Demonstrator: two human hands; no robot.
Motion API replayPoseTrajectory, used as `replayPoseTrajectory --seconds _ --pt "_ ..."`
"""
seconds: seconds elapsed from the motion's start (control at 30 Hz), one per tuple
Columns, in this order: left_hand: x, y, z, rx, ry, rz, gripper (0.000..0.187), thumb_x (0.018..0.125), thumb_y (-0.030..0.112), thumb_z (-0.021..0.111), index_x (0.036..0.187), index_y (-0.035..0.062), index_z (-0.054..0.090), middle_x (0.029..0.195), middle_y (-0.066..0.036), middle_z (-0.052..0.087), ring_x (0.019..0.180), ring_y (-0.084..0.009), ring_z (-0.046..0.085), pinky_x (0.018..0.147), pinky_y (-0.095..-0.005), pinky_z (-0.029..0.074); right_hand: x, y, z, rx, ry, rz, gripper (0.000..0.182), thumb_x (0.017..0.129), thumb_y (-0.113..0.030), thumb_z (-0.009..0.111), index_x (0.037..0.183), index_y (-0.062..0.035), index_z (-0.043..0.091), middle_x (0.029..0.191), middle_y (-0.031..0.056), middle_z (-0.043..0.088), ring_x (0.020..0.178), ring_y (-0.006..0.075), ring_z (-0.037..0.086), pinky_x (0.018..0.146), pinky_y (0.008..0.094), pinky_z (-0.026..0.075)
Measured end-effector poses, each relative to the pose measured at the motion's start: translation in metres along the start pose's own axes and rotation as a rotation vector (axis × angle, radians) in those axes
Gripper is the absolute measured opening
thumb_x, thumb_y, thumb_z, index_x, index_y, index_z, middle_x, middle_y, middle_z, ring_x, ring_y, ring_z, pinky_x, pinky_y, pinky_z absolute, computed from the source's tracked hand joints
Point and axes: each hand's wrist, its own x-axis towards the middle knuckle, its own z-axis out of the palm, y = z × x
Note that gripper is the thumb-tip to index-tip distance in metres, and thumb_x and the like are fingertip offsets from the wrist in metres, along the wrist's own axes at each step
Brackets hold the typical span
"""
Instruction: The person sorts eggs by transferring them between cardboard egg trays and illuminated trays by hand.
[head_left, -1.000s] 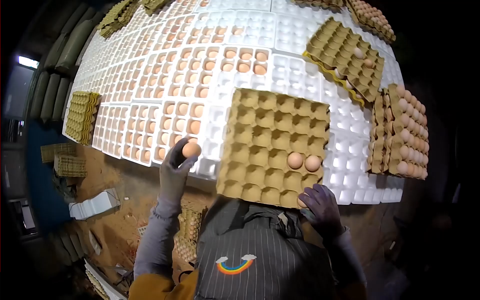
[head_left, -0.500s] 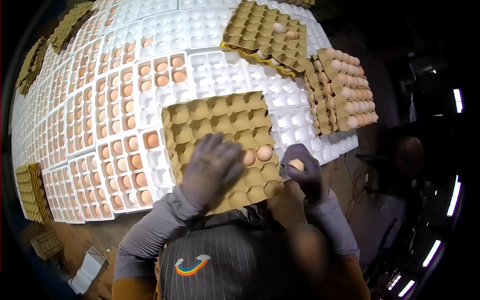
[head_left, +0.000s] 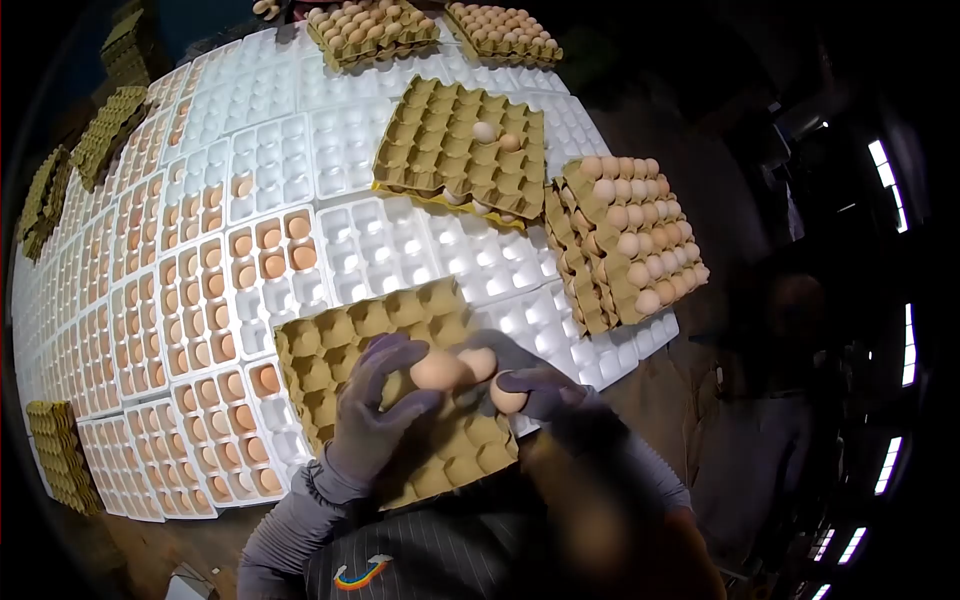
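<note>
Two gloved hands, each with a brown egg, over a brown pulp egg tray

The left hand [head_left: 375, 415] in a grey glove has its fingers [head_left: 398, 350] curled around a pale brown egg [head_left: 437, 370], pinching it just above the brown moulded-pulp egg tray [head_left: 330, 350] that lies at the near edge of the bench [head_left: 350, 150]; the right hand [head_left: 545, 395], gloved the same, pinches a second brown egg [head_left: 506, 397] between its fingertips just beside the first, and a third egg [head_left: 480, 360] shows between the two hands, though I cannot tell whether it sits in a cup. The bench is covered with white foam egg trays [head_left: 400, 250], many on the left filled with eggs, and a full stack of brown trays [head_left: 625, 240] stands to the right, with another nearly bare brown tray [head_left: 450, 145] behind
</note>
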Motion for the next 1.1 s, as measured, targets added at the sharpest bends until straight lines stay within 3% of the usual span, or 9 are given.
replayPoseTrajectory --seconds 0.27,0.37,0.5,0.6,0.77,0.83,0.93,0.97,1.1 --pt "0.05 -0.002 0.039 0.531 0.22 0.365 0.066 0.082 0.015 0.079 0.141 0.0042 0.049 0.14 -0.015 0.055 0.136 -0.038 0.045 0.113 -0.051 0.036 0.083 -0.065 -0.05 -0.381 -0.018 -0.058 0.06 0.086 -0.034 0.079 0.131 -0.0024 0.056 0.101 0.0035 0.066 0.094 0.0113 0.062 0.076 0.0247 0.053" --pt "0.029 -0.005 0.026 0.575 0.359 0.195 0.07 0.084 0.011 0.077 0.145 0.0028 0.044 0.145 -0.016 0.05 0.141 -0.0365 0.04 0.115 -0.0481 0.035 0.146 -0.101 -0.105 -1.131 0.523 -0.659 0.055 0.083 -0.042 0.079 0.117 -0.0048 0.059 0.128 0.0183 0.047 0.105 0.0324 0.063 0.084 0.0414 0.056" --pt "-0.026 -0.025 0.008 0.564 0.479 -0.068 0.066 0.087 0.004 0.069 0.146 0.0007 0.042 0.147 -0.015 0.048 0.143 -0.0344 0.037 0.117 -0.0427 0.031 0.198 -0.144 -0.158 -1.747 0.811 -0.727 0.055 0.085 -0.051 0.071 0.125 -0.0163 0.056 0.14 0.015 0.045 0.121 0.0336 0.056 0.095 0.0457 0.052" --pt "-0.076 -0.05 -0.01 0.608 0.565 -0.226 0.065 0.09 0.005 0.066 0.149 0.0003 0.039 0.15 -0.017 0.045 0.143 -0.0343 0.035 0.117 -0.0417 0.03 0.196 -0.149 -0.16 -2.021 0.87 -0.32 0.058 0.089 -0.046 0.067 0.14 -0.0225 0.051 0.151 0.0113 0.041 0.128 0.0339 0.053 0.101 0.0429 0.048" --pt "-0.145 -0.082 -0.035 0.516 0.642 -0.48 0.064 0.096 0.013 0.062 0.151 -0.0024 0.035 0.153 -0.021 0.041 0.141 -0.0313 0.041 0.114 -0.0376 0.034 0.101 -0.092 -0.119 -1.282 0.617 -0.78 0.047 0.095 -0.022 0.064 0.14 -0.0119 0.053 0.139 0.0159 0.055 0.13 0.0317 0.053 0.106 0.0395 0.045" --pt "-0.157 -0.08 -0.036 0.387 0.517 -0.668 0.068 0.096 0.017 0.063 0.152 -0.0038 0.031 0.154 -0.022 0.04 0.141 -0.0309 0.041 0.114 -0.0359 0.033 0.06 -0.025 -0.103 -1.092 0.429 -0.493 0.047 0.097 -0.021 0.063 0.141 -0.0078 0.051 0.144 0.015 0.052 0.132 0.0317 0.05 0.11 0.0379 0.039" --pt "-0.158 -0.092 -0.023 0.144 0.456 -0.656 0.075 0.096 0.025 0.066 0.153 -0.0047 0.026 0.155 -0.023 0.036 0.144 -0.0288 0.036 0.115 -0.0348 0.032 0.02 0.103 -0.146 -1.752 -0.01 -0.802 0.065 0.097 -0.024 0.061 0.15 -0.0006 0.033 0.156 0.026 0.032 0.145 0.0427 0.027 0.119 0.0445 0.025" --pt "-0.158 -0.098 -0.021 0.199 0.422 -0.608 0.077 0.096 0.027 0.066 0.153 -0.0046 0.025 0.156 -0.024 0.034 0.145 -0.0278 0.034 0.116 -0.0341 0.031 0.002 0.114 -0.107 -1.101 0.167 -0.168 0.071 0.096 -0.021 0.06 0.153 0.0017 0.024 0.159 0.0271 0.021 0.149 0.0418 0.019 0.121 0.0442 0.019" --pt "-0.138 -0.05 -0.019 -0.007 0.449 -0.544 0.083 0.092 0.019 0.071 0.155 -0.0036 0.023 0.158 -0.021 0.031 0.146 -0.0269 0.031 0.118 -0.0321 0.027 -0.007 0.099 -0.029 -0.508 0.339 -0.269 0.077 0.093 -0.004 0.048 0.159 -0.0011 0.007 0.161 0.0204 0.02 0.146 0.0306 0.026 0.119 0.039 0.022"
